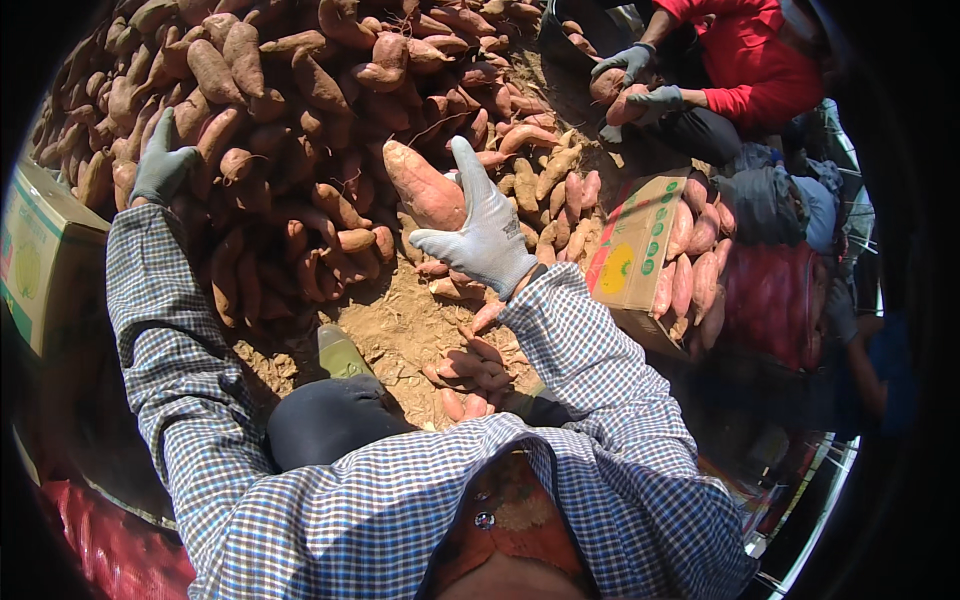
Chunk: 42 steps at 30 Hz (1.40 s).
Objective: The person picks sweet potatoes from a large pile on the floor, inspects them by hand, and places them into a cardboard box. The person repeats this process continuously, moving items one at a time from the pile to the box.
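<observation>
A large heap of sweet potatoes (315, 82) rises before me. My right hand (487, 225), in a pale knit glove, is beside a big sweet potato (424, 187), its thumb and index finger spread around one end; whether the other fingers hold it from below is hidden. Further left, my left hand (161, 165), in a grey glove, reaches to the heap's near left side with thumb and index finger apart. It touches or hovers over the roots there, and I see nothing held in it. Smaller sweet potatoes (472, 367) lie on the soil between my knees.
An open cardboard box (630, 240) full of sweet potatoes stands at the right, near a red sack (769, 300). Another cardboard box (67, 240) is at the far left. A co-worker in a red top (757, 60) holds sweet potatoes at the upper right. Another person's arm shows at the right edge.
</observation>
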Motion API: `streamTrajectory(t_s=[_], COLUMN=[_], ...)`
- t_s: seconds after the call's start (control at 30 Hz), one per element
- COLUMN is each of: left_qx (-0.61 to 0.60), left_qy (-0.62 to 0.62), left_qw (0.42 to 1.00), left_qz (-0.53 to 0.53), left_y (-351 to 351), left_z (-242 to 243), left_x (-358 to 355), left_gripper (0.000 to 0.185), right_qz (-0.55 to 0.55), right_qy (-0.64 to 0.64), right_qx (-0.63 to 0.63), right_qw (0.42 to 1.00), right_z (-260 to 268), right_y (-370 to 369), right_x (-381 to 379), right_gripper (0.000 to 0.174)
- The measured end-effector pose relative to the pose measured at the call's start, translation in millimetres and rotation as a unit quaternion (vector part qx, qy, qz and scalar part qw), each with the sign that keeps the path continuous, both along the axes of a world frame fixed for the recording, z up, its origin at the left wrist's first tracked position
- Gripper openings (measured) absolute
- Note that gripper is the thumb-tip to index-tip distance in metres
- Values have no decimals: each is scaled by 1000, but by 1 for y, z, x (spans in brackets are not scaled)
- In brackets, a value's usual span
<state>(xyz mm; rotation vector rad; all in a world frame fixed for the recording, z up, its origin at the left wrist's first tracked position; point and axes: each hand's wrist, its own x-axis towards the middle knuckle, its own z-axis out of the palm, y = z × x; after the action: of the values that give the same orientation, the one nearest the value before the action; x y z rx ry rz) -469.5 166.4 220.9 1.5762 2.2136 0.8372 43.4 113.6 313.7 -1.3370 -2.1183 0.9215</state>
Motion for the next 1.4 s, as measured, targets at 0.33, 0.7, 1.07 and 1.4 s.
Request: streamTrajectory(t_s=[0.33,0.7,1.07,1.4], left_qx=[-1,77,18,-4], left_qy=[-286,17,-22,-29], left_qw=[958,996,999,999], left_qz=[-11,51,32,39], left_y=[58,-6,-21,-16], left_z=[-59,-15,-13,-22], left_x=[-64,32,113,127], left_gripper=[57,66,67,68], right_qz=[-106,-418,-564,-499], right_qy=[-17,191,-220,-216], right_qx=[-18,-111,40,36], right_qw=[994,881,795,838], right_z=[-2,57,90,5], right_y=[-28,-61,17,12], right_x=[82,344,523,572], right_gripper=[93,77,92,65])
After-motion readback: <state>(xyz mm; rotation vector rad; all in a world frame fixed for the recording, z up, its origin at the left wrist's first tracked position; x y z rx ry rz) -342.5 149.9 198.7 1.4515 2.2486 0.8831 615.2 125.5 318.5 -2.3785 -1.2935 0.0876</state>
